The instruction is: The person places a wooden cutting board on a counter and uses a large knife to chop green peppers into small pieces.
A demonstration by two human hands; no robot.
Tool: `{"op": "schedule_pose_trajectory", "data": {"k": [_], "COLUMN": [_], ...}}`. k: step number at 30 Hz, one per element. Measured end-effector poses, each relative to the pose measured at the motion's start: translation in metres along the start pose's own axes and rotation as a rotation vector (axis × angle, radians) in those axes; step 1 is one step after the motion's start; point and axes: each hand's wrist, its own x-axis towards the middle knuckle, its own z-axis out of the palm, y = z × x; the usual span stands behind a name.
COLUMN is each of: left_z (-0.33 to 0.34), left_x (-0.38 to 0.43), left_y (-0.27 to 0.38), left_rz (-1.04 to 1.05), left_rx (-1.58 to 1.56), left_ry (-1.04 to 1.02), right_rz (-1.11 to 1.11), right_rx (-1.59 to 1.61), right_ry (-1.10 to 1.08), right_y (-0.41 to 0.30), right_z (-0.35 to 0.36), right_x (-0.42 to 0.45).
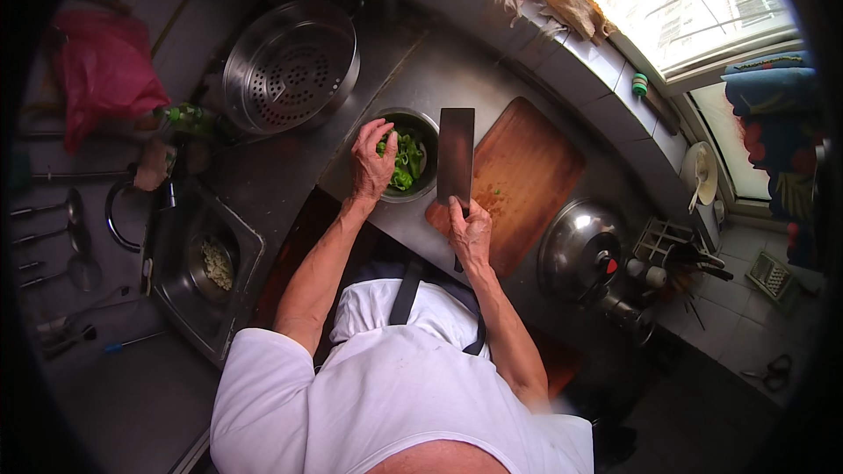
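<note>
My left hand (pixel 374 164) is at the left side of a round metal bowl (pixel 428 135), its thumb and fingers apart over the cut green peppers (pixel 409 158) inside. Whether the fingertips touch the peppers I cannot tell. In my right hand (pixel 471 230) is the handle of a cleaver (pixel 456 155). Its broad dark blade points away from me, between the bowl and a wooden cutting board (pixel 527 171). A few small green bits and wet specks lie on the board.
A steamer pot with a perforated base (pixel 290 76) stands at the far left. The sink (pixel 247 237) on the left contains a bowl of pale food pieces (pixel 217 266). To the right are a domed metal lid (pixel 583 250) and a utensil rack (pixel 662 240). A tiled window ledge (pixel 596 76) borders the counter.
</note>
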Motion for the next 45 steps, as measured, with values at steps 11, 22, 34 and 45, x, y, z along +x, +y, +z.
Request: {"op": "schedule_pose_trajectory", "data": {"k": [11, 22, 34, 45], "left_z": [0.032, 0.006, 0.03, 0.126], "left_x": [0.031, 0.06, 0.0, -0.073], "left_y": [-0.008, 0.012, 0.107, 0.083], "left_rz": [0.934, 0.802, 0.366, 0.557], "left_rx": [0.655, 0.184, -0.156, 0.146], "left_ry": [-0.822, -0.63, -0.584, -0.576], "right_rz": [0.309, 0.319, 0.172, 0.275], "right_rx": [0.279, -0.146, -0.572, -0.51], "right_ry": [0.3, 0.427, 0.229, 0.273], "right_y": [0.064, 0.155, 0.102, 0.112], "right_z": [-0.064, -0.1, -0.108, -0.124], "right_x": [-0.048, -0.107, -0.063, -0.087]}}
